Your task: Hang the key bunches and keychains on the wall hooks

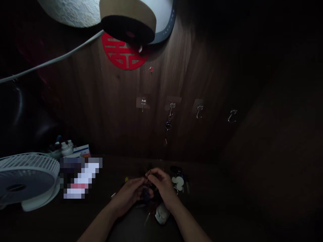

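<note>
Both of my hands meet low in the middle of the head view, over a dark surface. My left hand (pixel 128 195) is closed, its fingertips pinching a keychain (pixel 147 178) with a small metal part and something dark blue below. My right hand (pixel 161 183) is closed on the metal part of the same keychain; dim light hides its details. Just right of it lies a bunch of keys with white round tags (pixel 178 183). A silver rounded object (pixel 162 213) sits under my right wrist, beside a thin key-like piece (pixel 147 218).
Metal hooks (pixel 200 111) line the wooden wall (pixel 121 114); another keychain (pixel 168 125) hangs from one. A white fan (pixel 27 181) stands at left, near white bottles (pixel 67 148) and a blurred patch. Overhead, a lamp-like object (pixel 128 20) and a white cable (pixel 63 57) cross the view.
</note>
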### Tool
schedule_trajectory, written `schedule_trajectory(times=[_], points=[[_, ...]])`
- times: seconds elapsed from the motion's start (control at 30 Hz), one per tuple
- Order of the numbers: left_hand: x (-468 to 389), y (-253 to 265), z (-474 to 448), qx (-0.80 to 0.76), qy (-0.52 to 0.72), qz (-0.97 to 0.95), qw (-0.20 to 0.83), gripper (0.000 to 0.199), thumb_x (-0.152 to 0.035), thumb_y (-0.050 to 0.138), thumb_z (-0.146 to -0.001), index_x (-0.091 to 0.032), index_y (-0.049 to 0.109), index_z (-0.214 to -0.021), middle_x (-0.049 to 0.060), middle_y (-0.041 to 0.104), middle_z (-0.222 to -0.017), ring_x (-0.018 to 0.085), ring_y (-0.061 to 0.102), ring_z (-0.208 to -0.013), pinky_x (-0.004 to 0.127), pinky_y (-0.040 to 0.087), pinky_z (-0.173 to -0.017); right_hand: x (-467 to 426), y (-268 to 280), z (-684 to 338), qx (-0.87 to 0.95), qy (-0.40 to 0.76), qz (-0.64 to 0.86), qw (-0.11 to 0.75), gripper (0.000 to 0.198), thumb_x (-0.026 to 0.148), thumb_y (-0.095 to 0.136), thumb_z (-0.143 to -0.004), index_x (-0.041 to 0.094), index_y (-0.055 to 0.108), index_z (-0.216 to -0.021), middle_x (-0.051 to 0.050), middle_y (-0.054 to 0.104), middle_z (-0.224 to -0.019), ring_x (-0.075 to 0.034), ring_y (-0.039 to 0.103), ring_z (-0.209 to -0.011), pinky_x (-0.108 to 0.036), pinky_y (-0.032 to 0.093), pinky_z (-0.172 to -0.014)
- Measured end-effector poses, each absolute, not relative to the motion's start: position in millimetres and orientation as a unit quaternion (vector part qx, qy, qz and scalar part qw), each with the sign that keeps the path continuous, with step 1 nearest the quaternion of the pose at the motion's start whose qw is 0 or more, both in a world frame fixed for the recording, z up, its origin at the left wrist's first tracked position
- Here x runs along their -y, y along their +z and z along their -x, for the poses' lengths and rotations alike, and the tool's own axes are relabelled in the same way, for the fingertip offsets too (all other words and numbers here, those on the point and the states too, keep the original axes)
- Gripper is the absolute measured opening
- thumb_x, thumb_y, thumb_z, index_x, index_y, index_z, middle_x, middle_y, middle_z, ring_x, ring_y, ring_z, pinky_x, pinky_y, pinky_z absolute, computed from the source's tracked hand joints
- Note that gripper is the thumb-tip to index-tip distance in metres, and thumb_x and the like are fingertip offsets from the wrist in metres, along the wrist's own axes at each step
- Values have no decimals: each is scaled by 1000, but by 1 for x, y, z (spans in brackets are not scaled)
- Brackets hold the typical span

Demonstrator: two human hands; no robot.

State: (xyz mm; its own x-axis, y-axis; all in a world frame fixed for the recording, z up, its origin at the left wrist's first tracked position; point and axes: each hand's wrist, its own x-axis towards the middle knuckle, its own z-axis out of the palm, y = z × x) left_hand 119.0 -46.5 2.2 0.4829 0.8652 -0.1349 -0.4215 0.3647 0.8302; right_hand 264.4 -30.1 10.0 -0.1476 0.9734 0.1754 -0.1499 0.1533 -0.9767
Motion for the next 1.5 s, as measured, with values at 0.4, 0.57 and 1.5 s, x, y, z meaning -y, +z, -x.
schedule_trajectory(times=[0.4, 0.57, 1.5], points=[[47, 0, -119, -322, 417, -419, 740, 48, -21, 76, -64, -21, 62, -109, 4, 64, -98, 16, 61, -86, 33, 44, -87, 25, 9, -270, 473, 495, 408, 603, 21, 38, 68, -69, 19, 60, -75, -1, 65, -71, -16, 59, -69, -27, 45, -67], [47, 4, -122, -348, 434, -438, 706, 32, -28, 72, -68, -19, 66, -98, 3, 67, -85, 16, 62, -83, 32, 46, -85, 25, 11, -272, 470, 491, 408, 610, 21, 39, 67, -70, 19, 60, -76, -1, 65, -71, -16, 58, -68, -26, 44, -64], [36, 4, -114, -460, 540, -398, 583, 37, -46, 70, -62, -18, 68, -85, 0, 64, -66, 15, 61, -65, 25, 50, -66, -49, 141, -300, 481, 363, 300, 739, 21, 37, 66, -70, 19, 59, -80, 3, 58, -69, -7, 52, -52, -21, 44, -50]])
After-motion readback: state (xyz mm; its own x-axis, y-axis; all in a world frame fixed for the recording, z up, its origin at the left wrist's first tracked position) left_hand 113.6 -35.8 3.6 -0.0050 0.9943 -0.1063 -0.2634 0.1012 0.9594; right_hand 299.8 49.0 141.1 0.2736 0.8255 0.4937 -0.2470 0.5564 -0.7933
